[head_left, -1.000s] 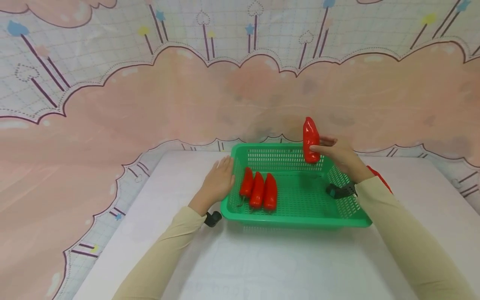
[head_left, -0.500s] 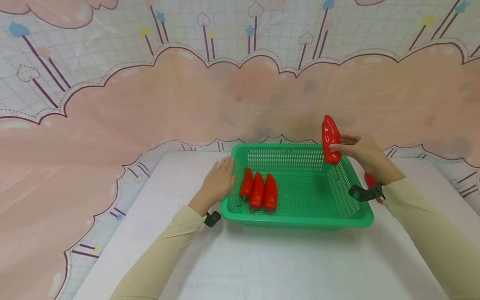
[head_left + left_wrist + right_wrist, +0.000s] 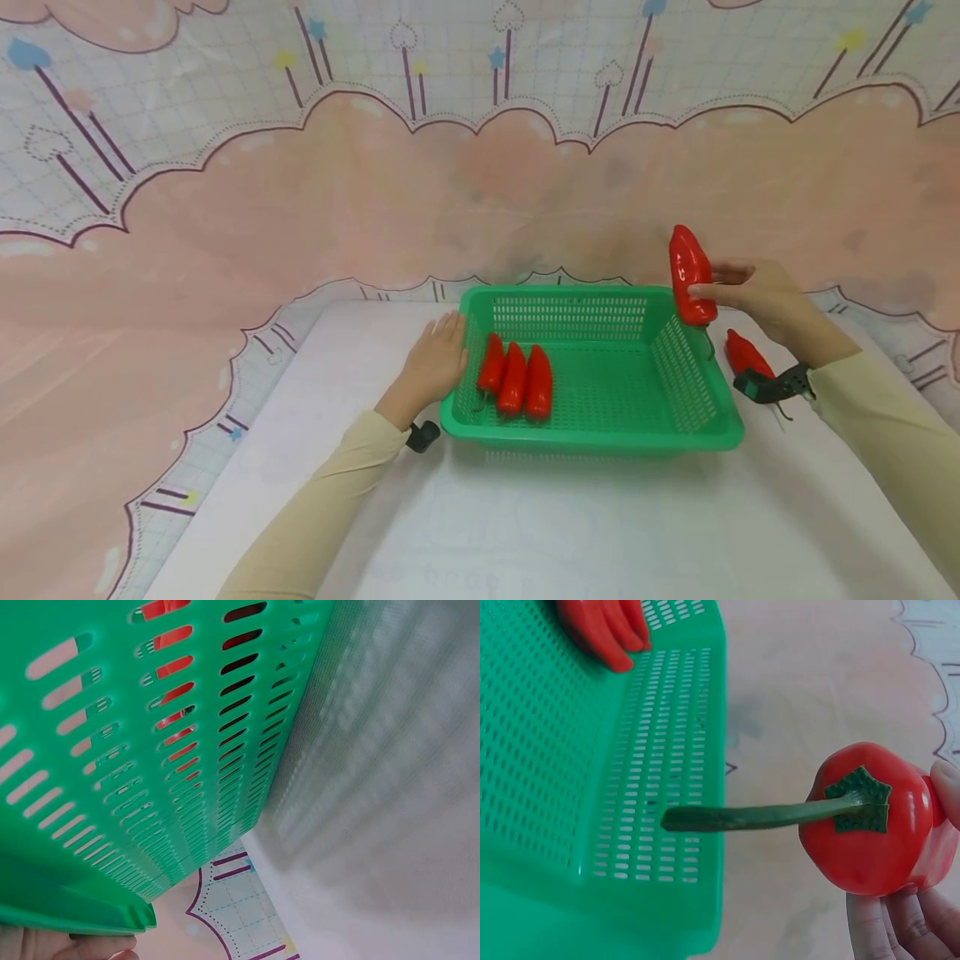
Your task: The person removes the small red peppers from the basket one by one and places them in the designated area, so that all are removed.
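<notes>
Held up over the right end of the green basket [image 3: 592, 443] is a red chili pepper [image 3: 691, 279], gripped between the thumb and fingers of my right hand [image 3: 761, 300]. Its green stem [image 3: 757, 817] points toward the camera in the right wrist view. My left hand [image 3: 435, 358] rests with straight fingers against the basket's left rim; in the left wrist view its fingertips [image 3: 67, 946] show just under the rim. Inside the basket at the left, three red peppers [image 3: 513, 380] lie side by side, stems toward me.
Another red pepper [image 3: 748, 354] lies on the white table [image 3: 585, 525] just right of the basket, partly behind the right wrist's black camera strap [image 3: 772, 385]. A patterned cloth backdrop [image 3: 375, 200] rises behind the table.
My right hand has moved right with the pepper, from over the basket's interior to its right rim. The pepper on the table has come into fuller view. My left hand has stayed put.
</notes>
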Demonstrator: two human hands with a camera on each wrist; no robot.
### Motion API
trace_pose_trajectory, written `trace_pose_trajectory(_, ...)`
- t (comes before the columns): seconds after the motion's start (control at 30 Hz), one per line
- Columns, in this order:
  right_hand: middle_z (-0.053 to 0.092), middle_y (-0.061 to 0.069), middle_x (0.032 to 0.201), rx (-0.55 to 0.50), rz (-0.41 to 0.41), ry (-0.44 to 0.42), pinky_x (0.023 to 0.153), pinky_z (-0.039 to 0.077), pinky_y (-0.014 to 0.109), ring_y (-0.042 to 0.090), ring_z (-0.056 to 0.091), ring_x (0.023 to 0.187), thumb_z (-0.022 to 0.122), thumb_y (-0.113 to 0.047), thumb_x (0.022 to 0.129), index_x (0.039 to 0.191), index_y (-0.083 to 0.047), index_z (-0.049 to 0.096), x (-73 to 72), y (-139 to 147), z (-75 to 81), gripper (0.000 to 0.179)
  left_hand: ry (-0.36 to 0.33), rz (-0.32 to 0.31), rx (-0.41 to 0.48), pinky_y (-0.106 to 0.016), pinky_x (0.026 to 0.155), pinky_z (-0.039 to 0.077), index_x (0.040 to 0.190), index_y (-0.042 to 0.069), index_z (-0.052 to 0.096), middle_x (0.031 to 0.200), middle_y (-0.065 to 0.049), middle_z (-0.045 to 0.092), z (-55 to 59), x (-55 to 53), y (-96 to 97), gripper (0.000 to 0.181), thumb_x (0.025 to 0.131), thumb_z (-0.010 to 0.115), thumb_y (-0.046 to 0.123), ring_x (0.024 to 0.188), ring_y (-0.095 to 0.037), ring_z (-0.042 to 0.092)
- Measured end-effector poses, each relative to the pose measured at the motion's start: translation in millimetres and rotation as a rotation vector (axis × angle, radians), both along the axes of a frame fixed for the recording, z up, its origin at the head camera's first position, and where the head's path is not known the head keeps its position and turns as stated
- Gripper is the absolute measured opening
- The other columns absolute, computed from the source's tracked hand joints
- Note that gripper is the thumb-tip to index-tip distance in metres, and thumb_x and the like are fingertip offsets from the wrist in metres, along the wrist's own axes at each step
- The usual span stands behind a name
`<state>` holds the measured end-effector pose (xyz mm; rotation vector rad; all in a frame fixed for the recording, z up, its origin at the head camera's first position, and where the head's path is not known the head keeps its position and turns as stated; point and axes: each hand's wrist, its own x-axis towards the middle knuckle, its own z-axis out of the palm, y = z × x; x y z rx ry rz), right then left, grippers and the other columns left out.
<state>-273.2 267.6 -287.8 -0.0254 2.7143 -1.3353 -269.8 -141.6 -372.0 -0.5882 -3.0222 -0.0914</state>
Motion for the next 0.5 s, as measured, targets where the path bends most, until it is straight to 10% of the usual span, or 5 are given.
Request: trace_pose_trajectory(0.5,0.031,0.033,0.144,0.087,0.028,-0.014,0.101,0.035,0.065,0.046,0.033,0.127,0.060,-0.041,0.089,0.148,0.000,0.020,7.4,30,6.7,0.083,0.006,0.000,-0.008,-0.046,0.119,0.018,0.144,-0.010,0.024,0.152,-0.024,0.026,-0.8,1.7,-2.1,0.056,0.099,0.034,0.022,0.142,-0.036,0.025)
